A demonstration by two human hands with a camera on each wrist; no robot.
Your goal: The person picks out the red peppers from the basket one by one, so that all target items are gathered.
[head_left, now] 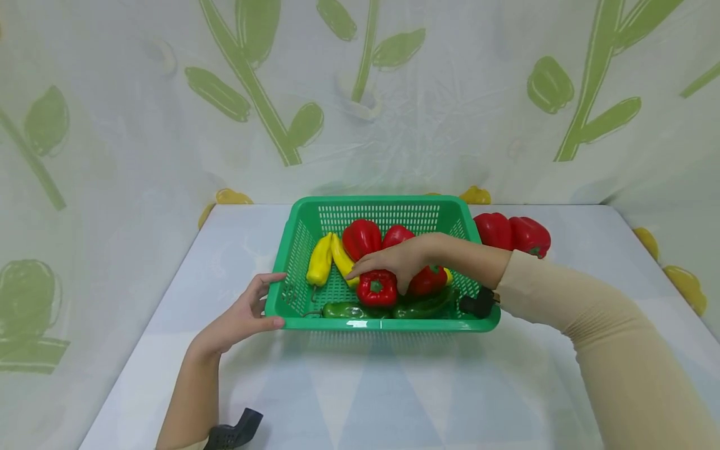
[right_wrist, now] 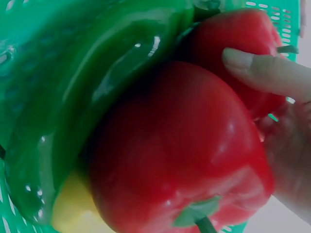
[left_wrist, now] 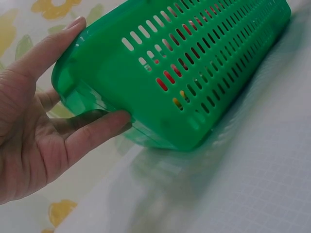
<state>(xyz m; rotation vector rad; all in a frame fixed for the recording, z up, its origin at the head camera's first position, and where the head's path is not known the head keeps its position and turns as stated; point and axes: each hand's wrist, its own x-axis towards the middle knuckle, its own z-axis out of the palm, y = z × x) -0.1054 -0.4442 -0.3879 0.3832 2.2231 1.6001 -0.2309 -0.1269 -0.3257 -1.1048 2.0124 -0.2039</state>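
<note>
A green plastic basket (head_left: 332,324) of peppers stands on the table. My left hand (head_left: 239,320) holds its left front corner; in the left wrist view the thumb lies on the rim and the fingers touch the end wall. Inside the basket, my right hand (head_left: 407,257) grips a red bell pepper (head_left: 375,292), thumb on one side and fingers over the other. In the right wrist view, the thumb presses that pepper's side, while a larger red bell pepper (right_wrist: 180,145) and a long green pepper (right_wrist: 116,68) lie close by.
Yellow peppers (head_left: 319,262) lie at the basket's left, and another red bell pepper (head_left: 362,237) sits behind my right hand. A green pepper (head_left: 351,310) lies along the front wall. Two red bell peppers (head_left: 530,235) rest on the table (head_left: 382,387) outside, beyond my right forearm.
</note>
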